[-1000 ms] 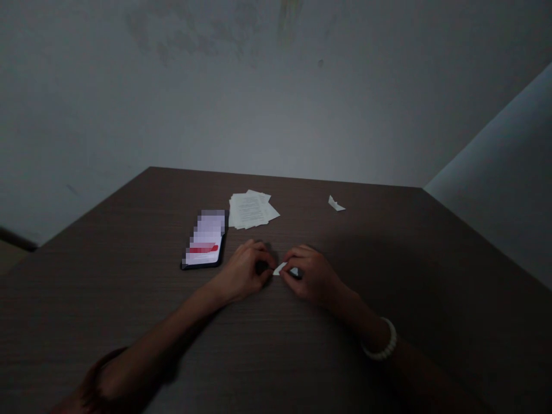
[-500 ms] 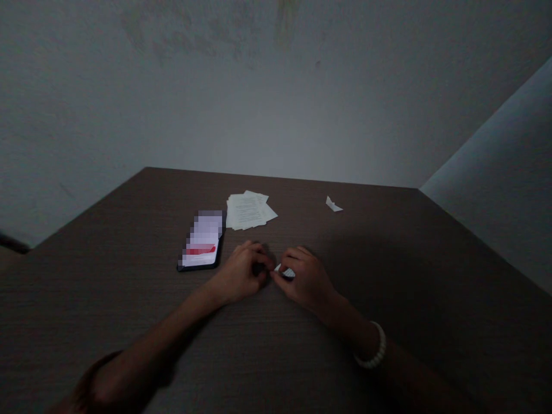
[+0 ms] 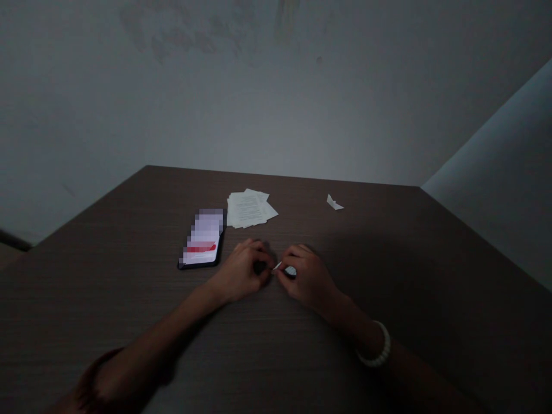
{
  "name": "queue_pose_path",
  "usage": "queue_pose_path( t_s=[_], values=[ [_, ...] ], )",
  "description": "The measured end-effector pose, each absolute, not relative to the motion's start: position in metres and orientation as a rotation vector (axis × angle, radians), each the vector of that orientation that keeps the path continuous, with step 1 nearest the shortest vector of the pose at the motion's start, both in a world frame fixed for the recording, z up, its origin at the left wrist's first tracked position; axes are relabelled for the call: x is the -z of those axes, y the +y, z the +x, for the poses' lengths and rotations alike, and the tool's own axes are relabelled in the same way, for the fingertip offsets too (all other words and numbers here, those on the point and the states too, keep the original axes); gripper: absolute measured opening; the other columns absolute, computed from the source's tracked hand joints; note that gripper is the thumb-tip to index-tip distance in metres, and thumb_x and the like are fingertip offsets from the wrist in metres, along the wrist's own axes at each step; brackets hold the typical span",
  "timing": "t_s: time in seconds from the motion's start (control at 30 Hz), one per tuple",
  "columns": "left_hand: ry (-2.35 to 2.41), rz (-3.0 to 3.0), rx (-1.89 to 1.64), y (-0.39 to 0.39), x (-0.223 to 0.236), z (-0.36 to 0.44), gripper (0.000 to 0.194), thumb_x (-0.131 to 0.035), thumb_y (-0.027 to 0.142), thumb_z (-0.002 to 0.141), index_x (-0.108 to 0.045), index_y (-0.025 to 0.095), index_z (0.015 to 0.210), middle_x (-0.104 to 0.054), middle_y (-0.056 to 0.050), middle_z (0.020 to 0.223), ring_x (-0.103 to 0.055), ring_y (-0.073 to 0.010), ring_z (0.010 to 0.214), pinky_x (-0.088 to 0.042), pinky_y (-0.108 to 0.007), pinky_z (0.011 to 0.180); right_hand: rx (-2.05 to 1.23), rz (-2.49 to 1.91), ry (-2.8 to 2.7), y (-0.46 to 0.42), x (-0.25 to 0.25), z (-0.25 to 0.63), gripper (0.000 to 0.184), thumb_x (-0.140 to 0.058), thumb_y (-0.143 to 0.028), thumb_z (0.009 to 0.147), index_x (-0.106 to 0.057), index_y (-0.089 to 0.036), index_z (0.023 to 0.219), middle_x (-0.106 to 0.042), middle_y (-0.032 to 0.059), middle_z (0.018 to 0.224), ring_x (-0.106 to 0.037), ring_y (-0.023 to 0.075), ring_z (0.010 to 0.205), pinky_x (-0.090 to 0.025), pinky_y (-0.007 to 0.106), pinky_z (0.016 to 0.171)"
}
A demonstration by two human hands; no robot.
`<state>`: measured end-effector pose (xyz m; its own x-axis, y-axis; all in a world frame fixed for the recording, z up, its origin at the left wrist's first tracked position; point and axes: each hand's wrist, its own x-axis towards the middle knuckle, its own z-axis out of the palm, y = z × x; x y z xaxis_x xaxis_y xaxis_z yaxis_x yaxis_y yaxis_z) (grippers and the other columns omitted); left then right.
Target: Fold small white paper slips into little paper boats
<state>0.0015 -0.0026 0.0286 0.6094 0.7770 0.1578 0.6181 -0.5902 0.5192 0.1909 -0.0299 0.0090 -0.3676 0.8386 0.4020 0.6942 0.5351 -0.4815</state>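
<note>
Between my two hands is a small folded piece of white paper [image 3: 277,266], just above or on the table. My left hand [image 3: 245,271] pinches its left end with thumb and forefinger. My right hand [image 3: 307,278] is closed on the right side of the paper, and a bit of it shows through the gap between thumb and fingers. Most of the paper is hidden by the fingers. A beaded white bracelet [image 3: 381,345] circles my right wrist.
A phone [image 3: 202,238] with its screen lit lies left of my left hand. Behind it rests a stack of printed paper sheets [image 3: 248,209]. A small folded paper boat shape [image 3: 334,202] sits at the back right of the brown table [image 3: 267,345]. A wall [image 3: 276,103] rises behind the table.
My right finger and thumb have drawn closer on the paper, so a narrower sliver shows between the hands. The phone and sheets stay put.
</note>
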Motion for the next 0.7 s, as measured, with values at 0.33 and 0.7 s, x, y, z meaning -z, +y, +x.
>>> queue_pose_path(
  t_s=[0.33,0.7],
  values=[
    [1.114,2.432,-0.540,-0.0029,-0.0278,0.0004,0.014,-0.062,0.016,0.079,-0.073,0.022,0.083,-0.063,-0.005,0.091,-0.054,-0.0235,0.092,-0.043,-0.040,0.083,-0.370,-1.195,-2.164,-0.0311,-0.0079,0.1935,0.011,-0.065,-0.010,0.080,-0.071,-0.019,0.084,-0.064,0.0050,0.086,-0.057,0.0196,0.087,-0.046,0.033,0.080],
    [1.219,2.444,-0.555,-0.0071,-0.0236,0.0034,0.009,-0.064,0.026,0.082,-0.070,0.020,0.081,-0.063,-0.006,0.089,-0.054,-0.0245,0.092,-0.042,-0.039,0.083,-0.371,-1.140,-2.191,-0.0276,-0.0070,0.1962,0.017,-0.062,-0.005,0.078,-0.070,-0.017,0.087,-0.066,0.0054,0.089,-0.058,0.0191,0.087,-0.047,0.033,0.082]
  ],
)
